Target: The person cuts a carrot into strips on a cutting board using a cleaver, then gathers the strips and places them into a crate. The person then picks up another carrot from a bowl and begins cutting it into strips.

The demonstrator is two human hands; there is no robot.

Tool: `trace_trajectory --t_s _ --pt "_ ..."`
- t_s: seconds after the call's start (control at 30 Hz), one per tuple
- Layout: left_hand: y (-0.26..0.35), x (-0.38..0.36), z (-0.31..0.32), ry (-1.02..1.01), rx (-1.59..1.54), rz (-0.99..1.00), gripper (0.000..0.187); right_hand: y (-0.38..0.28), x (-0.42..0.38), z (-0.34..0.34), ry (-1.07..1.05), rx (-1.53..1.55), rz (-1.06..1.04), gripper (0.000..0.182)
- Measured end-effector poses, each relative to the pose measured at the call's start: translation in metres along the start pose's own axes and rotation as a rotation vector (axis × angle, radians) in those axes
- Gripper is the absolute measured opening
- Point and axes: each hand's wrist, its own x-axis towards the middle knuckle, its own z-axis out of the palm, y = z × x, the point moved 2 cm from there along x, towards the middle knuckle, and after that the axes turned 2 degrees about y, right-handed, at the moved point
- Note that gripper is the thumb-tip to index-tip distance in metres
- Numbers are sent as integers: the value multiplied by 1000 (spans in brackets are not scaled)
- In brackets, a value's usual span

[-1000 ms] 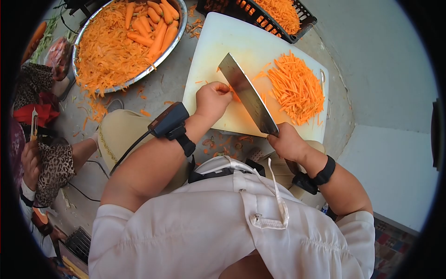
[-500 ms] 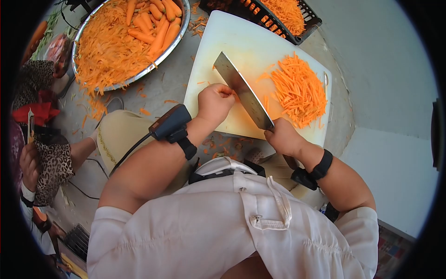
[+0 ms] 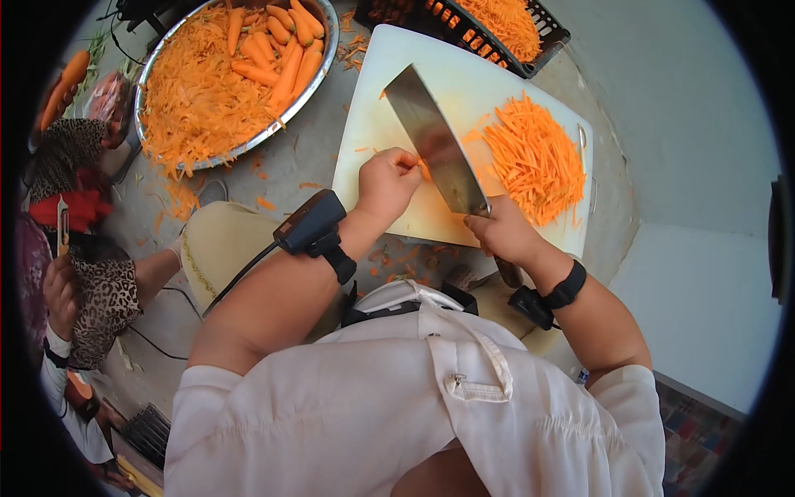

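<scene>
Tilting cleaver (image 3: 436, 137) flatter than before over cutting board (image 3: 377, 91), gripping it in right hand (image 3: 507, 232); pinching carrot piece (image 3: 425, 171) in left hand (image 3: 387, 187), just beside cleaver, left of carrot strips (image 3: 538, 161).

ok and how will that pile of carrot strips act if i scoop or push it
The pile would probably shed strips instead of lifting whole, as they lie loose and crisscrossed. Single strips look thin but mostly straight, so likely stiffish and easy to snap. Pushed, the pile may slide and spread, since the board looks flat and smooth.
</scene>
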Motion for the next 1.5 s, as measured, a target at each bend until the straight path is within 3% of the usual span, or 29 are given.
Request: trace_trajectory --t_s 0.3,0.4,0.5,0.57,0.6,0.67,0.77,1.07,1.5 --pt "-1 11 2 7 68 13 14 18 -37 -18 97 421 -79 13" --pt "10 2 -3 56 267 187 16 30 -38 -12 114 522 -34 14" --pt "16 -4 -6 16 229 157 23 45 -30 -6 18 583 -6 6" --pt "25 -7 -8 89 551 648 36 45 -32 -5 -3 538 15 8" --pt "27 -5 -7 76 568 669 36 51 -29 -2 4 564 1 8" --pt "35 -2 -1 -83 601 926 43 66 -21 4 36 601 -48 9" --pt "34 13 6 -259 615 1007 49 75 -14 7 45 654 -52 10" --pt "62 37 -6 -561 827 956 51 85 -8 2 51 752 -84 11" --pt "73 38 -5 -708 958 977 35 90 -8 -4 20 809 -123 13"
